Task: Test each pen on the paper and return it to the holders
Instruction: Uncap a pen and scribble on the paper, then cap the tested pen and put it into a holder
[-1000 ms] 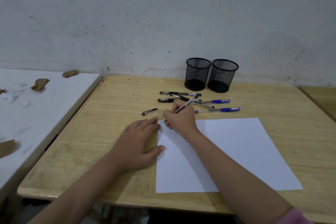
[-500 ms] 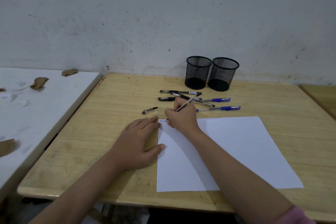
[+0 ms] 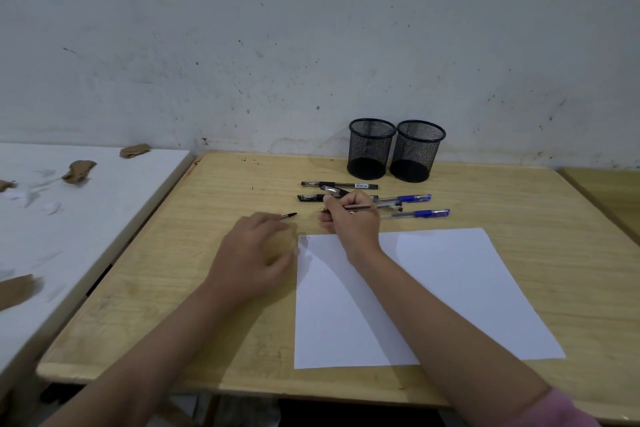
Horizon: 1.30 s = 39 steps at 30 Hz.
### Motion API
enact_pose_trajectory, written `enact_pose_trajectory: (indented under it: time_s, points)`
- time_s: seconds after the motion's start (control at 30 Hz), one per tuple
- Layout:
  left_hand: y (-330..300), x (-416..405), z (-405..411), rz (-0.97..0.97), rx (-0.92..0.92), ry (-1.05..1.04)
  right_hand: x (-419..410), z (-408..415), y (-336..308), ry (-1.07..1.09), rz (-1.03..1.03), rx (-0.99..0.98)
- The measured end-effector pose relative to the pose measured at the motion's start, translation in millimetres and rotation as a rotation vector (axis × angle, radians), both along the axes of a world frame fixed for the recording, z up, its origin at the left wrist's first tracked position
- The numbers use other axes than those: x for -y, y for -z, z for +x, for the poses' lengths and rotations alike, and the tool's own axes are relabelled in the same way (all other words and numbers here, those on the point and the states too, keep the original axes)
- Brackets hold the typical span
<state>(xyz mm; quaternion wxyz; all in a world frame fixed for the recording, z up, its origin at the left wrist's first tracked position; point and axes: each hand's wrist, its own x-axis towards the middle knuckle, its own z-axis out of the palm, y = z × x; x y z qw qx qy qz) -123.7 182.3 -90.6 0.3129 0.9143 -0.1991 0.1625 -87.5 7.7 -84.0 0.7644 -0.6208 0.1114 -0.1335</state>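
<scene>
Holding the pen point(image 3: 358, 207) in my right hand point(image 3: 351, 220), its long axis level across the desk point(image 3: 214, 204), tip toward the cap point(image 3: 288, 216) just beyond my loosely curled, empty left hand point(image 3: 258, 246), holders point(image 3: 396, 149) beyond.

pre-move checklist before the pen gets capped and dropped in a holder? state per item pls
1. Pen held: right hand grips it, ok.
2. Test mark made: faint scribble at the paper's top left corner, ok.
3. Cap within reach: lies just beyond the left hand, ok.
4. Left hand has the cap: not ok, not yet gripped.
5. Holders upright and unobstructed: ok.
6. Pen tip clear of paper: ok.
</scene>
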Motion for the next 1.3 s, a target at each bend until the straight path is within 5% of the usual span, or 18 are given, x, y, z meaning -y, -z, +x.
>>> enact_pose_trajectory:
  time_s: [0.13,0.37,0.63,1.3]
  points:
    - [-5.7,3.5,29.1,0.014,-0.014,-0.215,6.8,0.1,-7.3,-0.068,0.032,-0.08]
    - [-3.0,13.4,48.8,-0.062,-0.172,-0.244,23.6,-19.0,-31.2,-0.188,-0.109,0.005]
    - [-34.1,37.5,22.5,-0.411,-0.133,-0.118,38.1,-42.9,-39.1,-0.168,-0.245,0.095]
    - [-75.4,66.8,-16.4,-0.473,-0.011,0.122,64.7,-65.8,-64.9,-0.276,-0.17,0.237]
